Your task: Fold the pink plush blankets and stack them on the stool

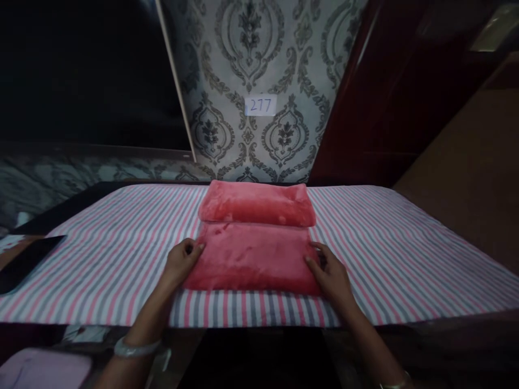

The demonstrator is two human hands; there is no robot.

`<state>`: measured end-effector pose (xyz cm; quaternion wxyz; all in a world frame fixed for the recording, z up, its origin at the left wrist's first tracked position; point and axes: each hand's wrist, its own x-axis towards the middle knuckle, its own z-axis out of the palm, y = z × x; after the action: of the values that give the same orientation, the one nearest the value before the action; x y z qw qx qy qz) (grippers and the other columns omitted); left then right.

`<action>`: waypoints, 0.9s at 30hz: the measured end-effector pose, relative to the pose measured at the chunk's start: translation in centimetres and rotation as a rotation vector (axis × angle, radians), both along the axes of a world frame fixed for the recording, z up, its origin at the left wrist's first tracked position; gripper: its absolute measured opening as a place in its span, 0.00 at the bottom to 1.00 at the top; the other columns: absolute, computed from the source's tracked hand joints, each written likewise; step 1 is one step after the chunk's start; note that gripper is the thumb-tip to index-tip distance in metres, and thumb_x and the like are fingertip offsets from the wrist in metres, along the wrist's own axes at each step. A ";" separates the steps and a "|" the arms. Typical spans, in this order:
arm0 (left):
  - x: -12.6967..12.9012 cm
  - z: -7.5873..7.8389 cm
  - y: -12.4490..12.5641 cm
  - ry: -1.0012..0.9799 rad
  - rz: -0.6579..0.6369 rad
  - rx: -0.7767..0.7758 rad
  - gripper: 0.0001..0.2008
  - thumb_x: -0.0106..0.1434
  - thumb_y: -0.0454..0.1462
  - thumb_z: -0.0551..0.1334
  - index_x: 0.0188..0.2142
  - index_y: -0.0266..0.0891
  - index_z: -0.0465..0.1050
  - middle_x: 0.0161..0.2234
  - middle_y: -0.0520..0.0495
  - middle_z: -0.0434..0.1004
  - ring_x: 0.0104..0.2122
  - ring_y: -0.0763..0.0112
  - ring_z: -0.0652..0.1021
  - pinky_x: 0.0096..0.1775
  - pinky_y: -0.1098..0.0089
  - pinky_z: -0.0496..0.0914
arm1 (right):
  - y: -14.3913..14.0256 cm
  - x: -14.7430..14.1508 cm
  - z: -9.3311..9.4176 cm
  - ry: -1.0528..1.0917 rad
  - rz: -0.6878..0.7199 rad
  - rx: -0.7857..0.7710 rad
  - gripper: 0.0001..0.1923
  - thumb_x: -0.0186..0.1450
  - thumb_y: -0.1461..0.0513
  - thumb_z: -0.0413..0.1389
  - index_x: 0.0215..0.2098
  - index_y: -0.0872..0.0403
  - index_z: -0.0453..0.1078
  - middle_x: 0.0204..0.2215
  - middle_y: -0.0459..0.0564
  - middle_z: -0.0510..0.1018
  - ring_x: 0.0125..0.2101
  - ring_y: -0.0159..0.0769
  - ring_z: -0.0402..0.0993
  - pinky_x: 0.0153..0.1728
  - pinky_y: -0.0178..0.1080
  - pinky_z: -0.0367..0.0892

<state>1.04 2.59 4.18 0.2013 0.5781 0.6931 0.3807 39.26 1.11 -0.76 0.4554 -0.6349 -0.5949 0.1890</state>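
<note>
A coral-red plush cloth (255, 254) lies on the striped cover in front of me. Its far part is folded over into a thick band, and the near part lies flat, with a few small dents in the pile. At its left edge my left hand (182, 260) is closed, thumb and fingers pinching the fabric. My right hand (330, 273) pinches the right edge in the same way, its thumb on top of the cloth. The fingertips under the fabric are hidden on both sides.
A pink, grey and white striped cover (121, 243) spreads over the table. A dark phone-like slab (30, 262) lies at the left edge. Behind stand a patterned wall (251, 146) with a "277" label (260, 105), a dark screen (89, 75) and a dark red panel (385, 97).
</note>
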 end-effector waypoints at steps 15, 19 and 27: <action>0.0 -0.1 -4.6 -0.375 -0.078 -0.113 0.33 0.46 0.59 0.68 0.45 0.42 0.69 0.35 0.46 0.80 0.36 0.57 0.79 0.35 0.65 0.72 | -4.3 0.0 0.5 0.317 0.168 -0.093 0.38 0.63 0.44 0.56 0.66 0.51 0.59 0.37 0.51 0.81 0.36 0.42 0.78 0.36 0.40 0.73; 1.1 -1.0 -5.9 -0.288 -0.021 0.043 0.28 0.51 0.57 0.64 0.45 0.42 0.69 0.40 0.46 0.80 0.40 0.58 0.79 0.40 0.65 0.72 | -5.1 -1.0 -0.4 0.164 0.130 0.058 0.33 0.63 0.47 0.58 0.63 0.49 0.64 0.58 0.55 0.74 0.57 0.48 0.71 0.55 0.48 0.68; -0.4 -1.7 -5.5 0.112 0.118 0.089 0.17 0.62 0.53 0.52 0.31 0.44 0.68 0.25 0.51 0.73 0.28 0.63 0.74 0.32 0.67 0.65 | -4.3 1.3 -1.6 0.010 0.066 0.091 0.23 0.68 0.48 0.50 0.54 0.50 0.71 0.53 0.54 0.78 0.54 0.47 0.73 0.55 0.48 0.68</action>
<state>0.59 -2.91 2.47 0.1134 0.5651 0.7184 0.3895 40.59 -3.23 -2.32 0.4801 -0.5927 -0.6212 0.1799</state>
